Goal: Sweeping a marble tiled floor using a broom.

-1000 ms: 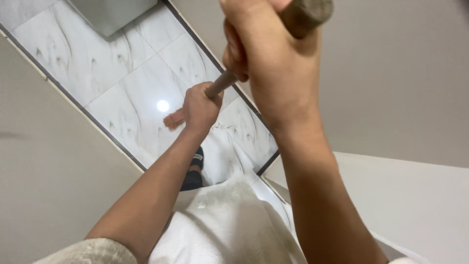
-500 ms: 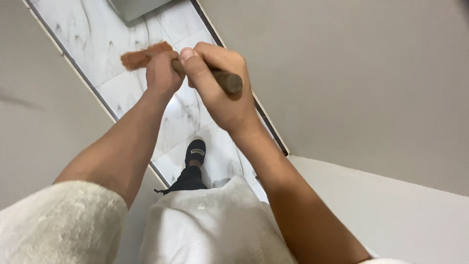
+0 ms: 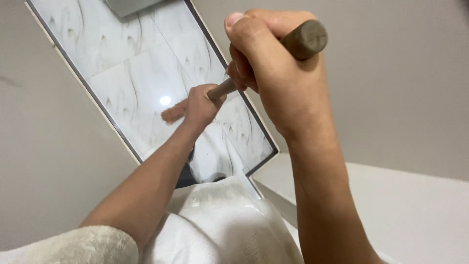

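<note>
Both hands grip a broom with a round wooden handle [image 3: 221, 90]. My right hand [image 3: 278, 73] is closed around the handle's top end, close to the camera. My left hand [image 3: 200, 107] is closed lower on the handle, arm stretched out toward the floor. Just beyond the left hand, the orange-brown broom head [image 3: 171, 115] rests low over the white marble floor tiles [image 3: 132, 73]. Most of the handle is hidden by the two hands.
The tiled floor is a narrow strip between a beige wall on the left [image 3: 49, 146] and a grey wall on the right [image 3: 391, 73]. A white ledge [image 3: 400, 205] juts in at lower right. A grey object [image 3: 132, 6] sits at the far end. My white garment [image 3: 220, 225] fills the bottom.
The broom head has been drawn back along the floor toward me. My right hand rose closer to the camera and my left hand pulled in with the handle.
</note>
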